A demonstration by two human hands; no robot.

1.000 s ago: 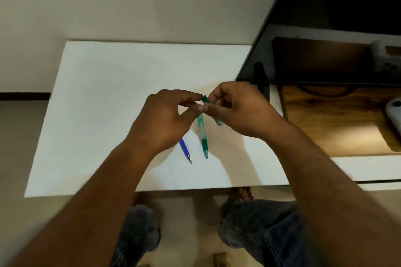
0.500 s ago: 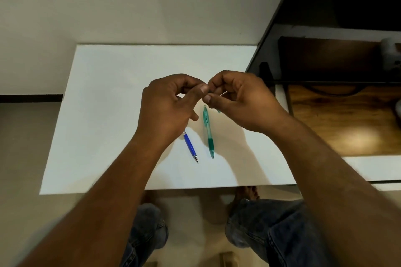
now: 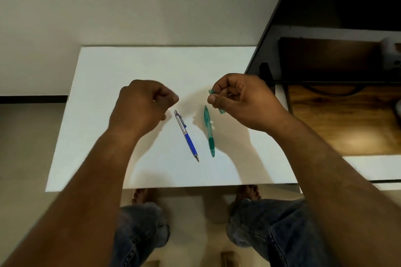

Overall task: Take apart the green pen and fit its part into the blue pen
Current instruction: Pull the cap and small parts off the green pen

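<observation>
Head view, down onto a white table (image 3: 108,115) set against a pale wall. Left hand (image 3: 142,107): raised over the tabletop left of the pens, fingers curled in, thumb tip pressed to the forefinger; cannot tell whether pinching anything thin. Right hand (image 3: 240,102): raised on the other side, well apart from the left, pinching a short translucent green piece (image 3: 211,92) between thumb and fingers, one end poking out above the thumb, the other showing below the palm. Blue pen (image 3: 187,136): flat on the table between the two hands, silver upper half, blue grip, writing tip toward the near edge, touched by neither hand. Green pen (image 3: 209,131): flat just to the right of the blue one, close to parallel, not touching it, tip likewise toward the near edge, far end just below the right thumb. Off to the right, a dark shelf unit (image 3: 325,17) above a wooden surface (image 3: 336,119). Below the table edge, knees in blue jeans (image 3: 141,230) and bare feet (image 3: 141,195)
</observation>
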